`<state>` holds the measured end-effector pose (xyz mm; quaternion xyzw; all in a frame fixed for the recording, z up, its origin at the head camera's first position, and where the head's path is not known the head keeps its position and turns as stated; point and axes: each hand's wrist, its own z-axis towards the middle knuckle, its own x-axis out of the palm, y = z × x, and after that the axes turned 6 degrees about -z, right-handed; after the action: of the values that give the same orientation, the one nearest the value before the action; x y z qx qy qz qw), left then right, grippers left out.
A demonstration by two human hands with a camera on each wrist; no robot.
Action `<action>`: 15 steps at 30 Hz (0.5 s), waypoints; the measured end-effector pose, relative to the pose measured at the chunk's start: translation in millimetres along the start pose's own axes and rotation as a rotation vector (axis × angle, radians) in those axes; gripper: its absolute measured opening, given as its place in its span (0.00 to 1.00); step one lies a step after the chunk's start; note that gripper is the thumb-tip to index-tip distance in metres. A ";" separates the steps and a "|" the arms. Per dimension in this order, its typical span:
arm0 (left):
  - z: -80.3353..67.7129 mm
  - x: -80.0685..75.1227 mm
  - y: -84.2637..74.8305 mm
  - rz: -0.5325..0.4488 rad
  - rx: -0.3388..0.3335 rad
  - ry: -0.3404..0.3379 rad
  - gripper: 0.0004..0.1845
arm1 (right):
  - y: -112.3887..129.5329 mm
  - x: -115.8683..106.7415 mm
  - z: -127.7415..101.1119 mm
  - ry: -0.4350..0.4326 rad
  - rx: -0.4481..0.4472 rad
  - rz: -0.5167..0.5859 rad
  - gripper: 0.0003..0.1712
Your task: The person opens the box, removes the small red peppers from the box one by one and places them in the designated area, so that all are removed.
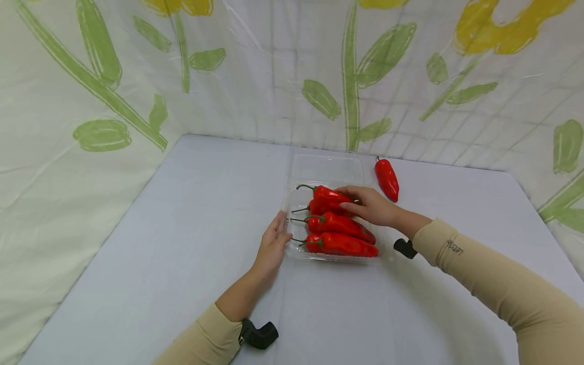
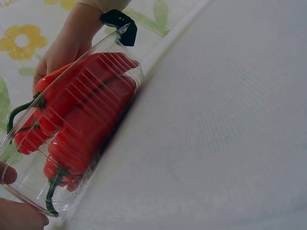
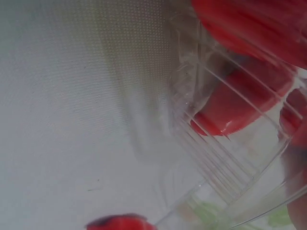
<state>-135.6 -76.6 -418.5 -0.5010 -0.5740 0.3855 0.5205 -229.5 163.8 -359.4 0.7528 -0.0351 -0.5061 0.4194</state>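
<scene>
So from the head view there's a clear plastic clamshell tray [image 1: 298, 253] sitting on the pale desk [image 1: 159, 243], its lid [image 1: 326, 168] flipped open toward the back wall, and four red peppers [image 1: 339, 225] lie in it side by side with their green stems pointing left. The left hand [image 1: 274, 243] rests against the tray's left edge, fingers pretty much straight and relaxed, thumb touching the rim, not really gripping anything. The right hand [image 1: 370, 205] comes in from the right and lies over the far peppers, fingers stretched out flat on the top one [image 1: 329, 194], more touching than grabbing as far as I can see. A fifth loose pepper [image 1: 387, 179] lies on the desk just beside the lid's right side, outside the tray. Left wrist view looks at the tray [image 2: 29, 184] from low down: the ribbed clear wall with the peppers [image 2: 81, 124] stacked up behind it, left fingertips [image 2: 8, 173] at the near corner, and the right hand [image 2: 64, 45] on the far side on top of the peppers. Right wrist view is super close and blurry, just the tray's ribbed corner [image 3: 211, 158], red pepper [image 3: 235, 108] showing through it, and the desk [image 3: 72, 120] beside it; the hand itself isn't visible there.
</scene>
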 end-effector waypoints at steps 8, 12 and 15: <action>-0.4 -0.7 1.0 0.002 0.007 0.011 0.32 | -0.1 -2.6 -6.4 -0.058 0.091 -0.011 0.28; -0.3 -0.9 1.4 0.006 0.006 0.010 0.32 | -1.0 -4.0 -10.7 -0.100 0.168 0.047 0.29; 0.0 -1.1 1.6 0.005 0.006 0.008 0.32 | -1.8 -5.8 -15.0 -0.142 0.225 0.106 0.29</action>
<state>-135.4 -77.4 -420.2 -0.5025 -0.5696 0.3864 0.5232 -221.1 176.7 -354.3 0.7543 -0.1610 -0.5281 0.3551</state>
